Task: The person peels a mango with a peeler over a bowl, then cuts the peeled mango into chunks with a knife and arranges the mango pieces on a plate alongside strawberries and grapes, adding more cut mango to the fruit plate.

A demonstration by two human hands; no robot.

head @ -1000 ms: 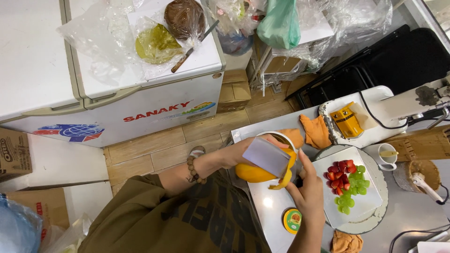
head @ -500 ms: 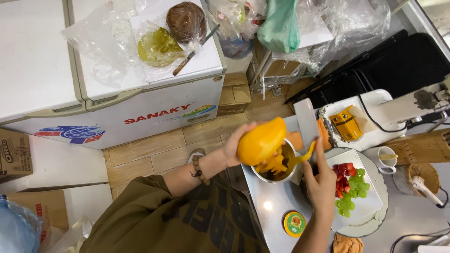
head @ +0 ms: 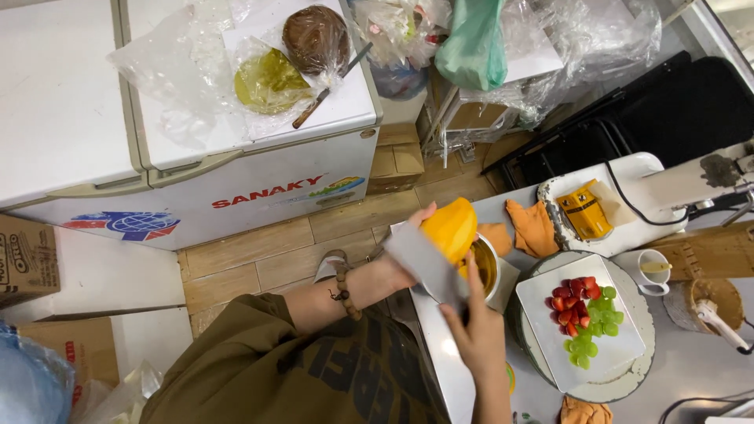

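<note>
My left hand (head: 390, 273), a bead bracelet on its wrist, grips a peeled yellow-orange mango (head: 452, 228) and holds it up over the counter's left end. My right hand (head: 475, 334) is closed on the handle of a broad-bladed knife (head: 420, 259). The flat blade lies across the mango's lower left side and in front of my left palm. Just below the mango stands a small round bowl (head: 488, 271) with yellow peel in it.
A white square plate (head: 550, 345) of strawberry pieces and green grapes rests on a round tray (head: 640, 310). An orange cloth (head: 530, 228), a yellow box (head: 585, 208) and a white cup (head: 648, 267) lie behind. A white chest freezer (head: 236, 180) stands across the wooden floor.
The mango has risen slightly and turned. The knife blade, upright to the mango's right half a second ago, has swung down across its lower left side.
</note>
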